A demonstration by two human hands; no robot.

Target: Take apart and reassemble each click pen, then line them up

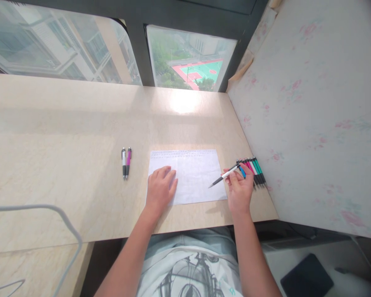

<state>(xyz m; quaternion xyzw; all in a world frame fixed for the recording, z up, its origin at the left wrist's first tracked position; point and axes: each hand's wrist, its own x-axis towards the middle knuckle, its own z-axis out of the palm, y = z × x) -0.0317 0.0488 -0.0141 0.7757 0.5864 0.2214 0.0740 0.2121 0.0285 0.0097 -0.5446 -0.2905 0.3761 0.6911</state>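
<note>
A white sheet of paper [193, 177] lies on the desk in front of me, with small rows of marks along its top edge. My left hand [162, 183] rests flat on the paper's left side, fingers spread. Over the right edge of the sheet, my right hand [239, 187] grips a white pen [225, 175] with a black grip. The pen slants with its tip down to the left, above the paper. Just beyond that hand, several pens [256, 171] in green, pink, blue and other colours lie side by side, partly hidden by the fingers.
Left of the paper lie a white pen [124, 163] and a purple pen [129, 163], side by side. A grey cable [62, 214] loops over the desk's [64, 165] front left. The papered wall [321, 123] bounds the right side, and windows [188, 57] stand behind.
</note>
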